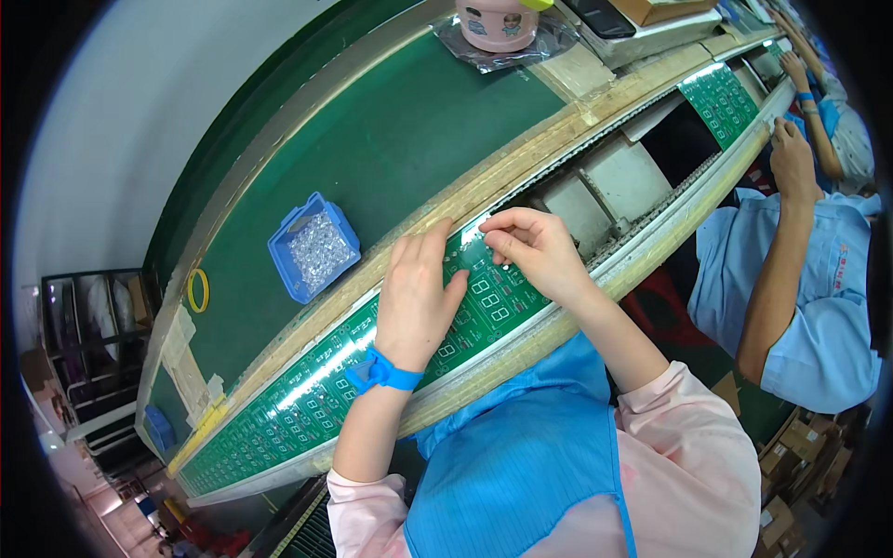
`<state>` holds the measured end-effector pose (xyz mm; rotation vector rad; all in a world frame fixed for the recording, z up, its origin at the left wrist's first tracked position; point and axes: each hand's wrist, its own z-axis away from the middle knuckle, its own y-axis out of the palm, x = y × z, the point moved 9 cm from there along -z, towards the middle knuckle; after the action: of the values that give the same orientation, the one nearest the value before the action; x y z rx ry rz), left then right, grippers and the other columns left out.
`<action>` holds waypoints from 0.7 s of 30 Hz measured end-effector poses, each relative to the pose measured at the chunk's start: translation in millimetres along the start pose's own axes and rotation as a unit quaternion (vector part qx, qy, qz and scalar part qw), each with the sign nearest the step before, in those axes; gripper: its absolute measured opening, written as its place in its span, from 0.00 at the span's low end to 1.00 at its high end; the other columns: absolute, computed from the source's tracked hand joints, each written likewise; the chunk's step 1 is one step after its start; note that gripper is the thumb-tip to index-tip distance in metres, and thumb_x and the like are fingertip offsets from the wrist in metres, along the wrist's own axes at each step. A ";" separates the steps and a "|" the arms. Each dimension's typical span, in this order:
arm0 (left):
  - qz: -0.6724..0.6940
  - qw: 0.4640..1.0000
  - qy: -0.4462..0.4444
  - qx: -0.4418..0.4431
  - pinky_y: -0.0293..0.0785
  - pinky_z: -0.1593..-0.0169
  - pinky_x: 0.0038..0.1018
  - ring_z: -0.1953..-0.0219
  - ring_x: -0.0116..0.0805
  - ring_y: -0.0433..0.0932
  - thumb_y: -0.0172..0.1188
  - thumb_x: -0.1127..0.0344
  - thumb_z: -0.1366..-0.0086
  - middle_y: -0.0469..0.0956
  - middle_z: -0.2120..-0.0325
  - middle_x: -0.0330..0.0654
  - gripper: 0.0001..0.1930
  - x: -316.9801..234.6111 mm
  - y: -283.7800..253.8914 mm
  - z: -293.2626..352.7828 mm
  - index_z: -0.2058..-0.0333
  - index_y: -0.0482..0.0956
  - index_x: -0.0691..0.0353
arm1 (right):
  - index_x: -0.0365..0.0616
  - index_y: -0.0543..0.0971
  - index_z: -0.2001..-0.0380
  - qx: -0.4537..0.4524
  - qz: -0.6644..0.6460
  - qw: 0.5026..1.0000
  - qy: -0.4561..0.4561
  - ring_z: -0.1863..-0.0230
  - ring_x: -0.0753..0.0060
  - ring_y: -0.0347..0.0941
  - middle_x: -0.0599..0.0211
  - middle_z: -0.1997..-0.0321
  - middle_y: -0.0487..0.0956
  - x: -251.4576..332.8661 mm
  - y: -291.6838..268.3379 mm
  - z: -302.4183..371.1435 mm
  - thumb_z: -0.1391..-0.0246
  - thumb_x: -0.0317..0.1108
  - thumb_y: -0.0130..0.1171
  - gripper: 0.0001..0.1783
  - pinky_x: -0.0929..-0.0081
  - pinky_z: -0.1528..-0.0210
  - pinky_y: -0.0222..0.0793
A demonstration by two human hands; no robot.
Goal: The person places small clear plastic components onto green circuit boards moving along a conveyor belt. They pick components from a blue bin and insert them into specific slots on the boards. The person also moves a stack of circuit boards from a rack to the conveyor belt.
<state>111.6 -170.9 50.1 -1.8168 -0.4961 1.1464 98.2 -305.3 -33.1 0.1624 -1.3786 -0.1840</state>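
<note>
Green circuit boards (pixel 321 377) with white printed digit outlines lie in a row along a rail track. My left hand (pixel 414 298) rests over one of them, fingers stretched out and thumb apart, and a blue wrist strap (pixel 383 373) circles its wrist. Just to its right, my right hand (pixel 539 256) is closed in a pinch above the far edge of the same circuit board (pixel 488 302). Whatever sits between those fingertips is too small to make out. Left of my hands stands a blue bin (pixel 346 226) filled with small clear parts (pixel 319 249).
Beyond the track's wooden rail (pixel 502 153) lies a green bench top (pixel 372 139) with a yellow ring (pixel 197 290). A pink container (pixel 496 26) and a dark phone (pixel 600 17) stand at the back. At right, a co-worker's arm (pixel 791 177) reaches toward another circuit board (pixel 721 104).
</note>
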 end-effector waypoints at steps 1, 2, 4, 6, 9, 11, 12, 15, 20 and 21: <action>0.004 1.000 -0.005 -0.013 0.72 0.52 0.38 0.56 0.48 0.76 0.65 0.74 0.46 0.79 0.63 0.49 0.23 2.9 -8.0 0.9 0.50 0.74 0.65 | 0.34 0.78 0.61 -0.009 -0.022 1.000 -0.008 0.69 0.82 0.75 0.68 0.68 0.80 1.1 -0.2 1.2 0.41 0.25 0.58 0.07 0.83 0.66 0.72; 0.008 1.000 -0.010 -0.026 0.72 0.51 0.38 0.56 0.47 0.76 0.65 0.73 0.46 0.79 0.63 0.49 0.22 6.8 -16.8 1.8 0.50 0.74 0.65 | 0.34 0.78 0.61 -0.018 -0.045 0.999 -0.015 0.70 0.82 0.75 0.68 0.69 0.80 2.1 -1.2 1.9 0.41 0.25 0.58 0.07 0.84 0.66 0.72; -0.020 0.994 -0.036 -0.103 0.72 0.52 0.37 0.57 0.46 0.77 0.62 0.73 0.43 0.79 0.63 0.49 0.15 23.5 -46.6 3.2 0.55 0.78 0.65 | 0.34 0.78 0.62 -0.013 -0.053 0.998 -0.022 0.70 0.81 0.75 0.67 0.70 0.79 2.9 -4.7 2.9 0.42 0.24 0.58 0.06 0.83 0.66 0.72; -0.088 0.979 -0.059 -0.172 0.72 0.52 0.37 0.57 0.47 0.77 0.59 0.74 0.41 0.79 0.64 0.49 0.12 42.7 -77.0 7.4 0.57 0.79 0.66 | 0.34 0.78 0.62 -0.010 -0.043 0.999 -0.013 0.70 0.80 0.75 0.65 0.69 0.80 2.9 -7.9 3.6 0.41 0.23 0.58 0.05 0.83 0.65 0.72; -0.169 0.962 -0.080 -0.202 0.72 0.52 0.39 0.58 0.49 0.75 0.58 0.77 0.42 0.79 0.64 0.50 0.11 70.0 -94.0 17.0 0.59 0.80 0.68 | 0.33 0.78 0.60 -0.016 -0.044 0.999 -0.003 0.68 0.78 0.77 0.60 0.67 0.81 4.7 -7.2 5.0 0.42 0.22 0.57 0.07 0.82 0.62 0.74; -0.176 0.964 -0.098 -0.172 0.72 0.51 0.38 0.58 0.49 0.75 0.58 0.77 0.42 0.79 0.63 0.50 0.11 89.8 -87.5 19.5 0.60 0.80 0.68 | 0.31 0.78 0.59 -0.012 -0.044 0.999 0.000 0.66 0.75 0.78 0.58 0.65 0.81 1.4 -10.8 2.9 0.42 0.21 0.58 0.08 0.81 0.61 0.75; -0.180 0.965 -0.108 -0.158 0.72 0.51 0.38 0.57 0.49 0.75 0.58 0.77 0.42 0.80 0.63 0.49 0.10 98.9 -85.1 20.3 0.60 0.81 0.68 | 0.31 0.78 0.59 -0.006 -0.044 0.999 -0.005 0.66 0.75 0.78 0.58 0.65 0.82 2.1 -10.9 0.9 0.42 0.21 0.58 0.08 0.80 0.61 0.75; -0.219 0.956 -0.096 -0.168 0.73 0.53 0.36 0.59 0.45 0.76 0.57 0.76 0.46 0.80 0.66 0.46 0.10 103.1 -82.5 17.8 0.65 0.83 0.65 | 0.31 0.78 0.59 0.005 -0.043 0.999 -0.018 0.66 0.73 0.79 0.59 0.64 0.81 3.6 -9.0 -3.4 0.44 0.19 0.58 0.08 0.78 0.61 0.76; -0.200 0.942 -0.152 -0.223 0.74 0.64 0.41 0.66 0.46 0.78 0.54 0.71 0.44 0.79 0.71 0.48 0.07 126.3 -69.1 19.1 0.75 0.81 0.63 | 0.32 0.79 0.61 -0.020 0.015 0.999 -0.026 0.64 0.70 0.80 0.61 0.65 0.81 3.0 -14.3 -0.3 0.49 0.20 0.63 0.10 0.76 0.58 0.77; 0.141 0.909 -0.300 -0.253 0.73 0.67 0.43 0.67 0.50 0.79 0.51 0.65 0.41 0.79 0.70 0.53 0.12 157.7 -64.8 33.5 0.75 0.80 0.65 | 0.33 0.80 0.62 -0.021 0.060 0.998 -0.022 0.64 0.70 0.79 0.62 0.65 0.81 1.9 -13.6 -0.4 0.50 0.20 0.64 0.10 0.75 0.57 0.76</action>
<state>167.7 -9.1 20.7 -1.9882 -0.9804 1.9385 98.5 -319.0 -34.3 0.0398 -1.4232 -0.1169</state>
